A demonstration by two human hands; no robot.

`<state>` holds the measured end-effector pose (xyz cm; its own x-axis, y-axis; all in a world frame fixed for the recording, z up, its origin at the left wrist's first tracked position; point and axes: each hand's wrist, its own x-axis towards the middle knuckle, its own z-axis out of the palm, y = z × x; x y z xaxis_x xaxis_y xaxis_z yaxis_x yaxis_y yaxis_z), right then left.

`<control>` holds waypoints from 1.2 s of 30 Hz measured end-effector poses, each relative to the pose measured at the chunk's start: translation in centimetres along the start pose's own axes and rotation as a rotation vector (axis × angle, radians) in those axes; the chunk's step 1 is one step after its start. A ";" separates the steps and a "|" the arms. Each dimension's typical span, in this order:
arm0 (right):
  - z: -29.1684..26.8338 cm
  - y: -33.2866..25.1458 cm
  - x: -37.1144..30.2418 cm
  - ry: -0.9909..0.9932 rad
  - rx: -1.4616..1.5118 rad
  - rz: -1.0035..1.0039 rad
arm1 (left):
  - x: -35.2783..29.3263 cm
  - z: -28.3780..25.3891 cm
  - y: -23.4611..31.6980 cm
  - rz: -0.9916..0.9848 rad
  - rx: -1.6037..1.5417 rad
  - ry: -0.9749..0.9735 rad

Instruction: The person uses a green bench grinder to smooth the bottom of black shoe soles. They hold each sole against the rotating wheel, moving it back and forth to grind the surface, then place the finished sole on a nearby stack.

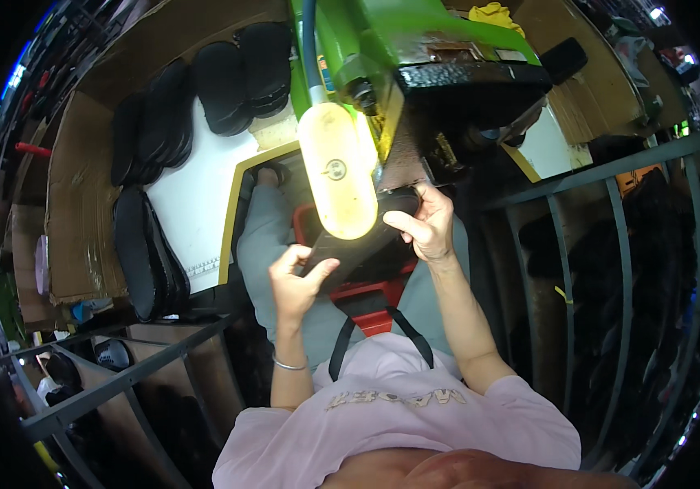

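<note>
A black shoe sole (356, 251) is stretched between my hands, below the green machine (435, 34). My left hand (294, 285) pinches its near left end between thumb and fingers. At its far right end my right hand (427, 225) grips it, thumb on top, close to the machine's working head. A lit, elongated lamp (335, 155) on a flexible neck hangs over the sole and hides part of it.
Stacks of black soles (224, 85) stand on a white tabletop (195, 191) with cardboard walls (85, 204) at the left. Another black stack (148, 253) lies nearer me. Metal racks stand both sides, the right rack (558, 236) holding dark items. A red stool (376, 310) shows between my legs.
</note>
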<state>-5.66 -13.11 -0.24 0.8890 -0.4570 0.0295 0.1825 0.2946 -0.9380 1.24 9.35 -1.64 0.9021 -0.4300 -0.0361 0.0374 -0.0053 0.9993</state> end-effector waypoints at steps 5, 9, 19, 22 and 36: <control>1.2 0.4 -0.4 0.123 -0.114 -0.185 | 3.0 5.4 2.3 0.260 0.121 -0.127; -2.6 4.3 -5.0 0.016 -0.120 0.073 | 5.3 8.4 3.7 0.343 0.090 -0.175; -12.4 4.8 -15.0 0.234 0.401 0.332 | 1.6 8.2 0.3 0.105 -0.119 -0.171; -13.0 0.3 -9.7 0.586 0.158 0.096 | 1.8 9.7 0.9 0.157 -0.316 -0.143; -4.4 -4.2 1.5 0.135 -0.070 0.011 | 6.3 -3.5 3.8 0.179 -0.251 -0.042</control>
<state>-6.91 -18.77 2.19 0.8256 -0.5638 -0.0231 0.1394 0.2434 -0.9599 8.59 9.75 1.85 0.8855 -0.4409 0.1463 -0.0111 0.2949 0.9555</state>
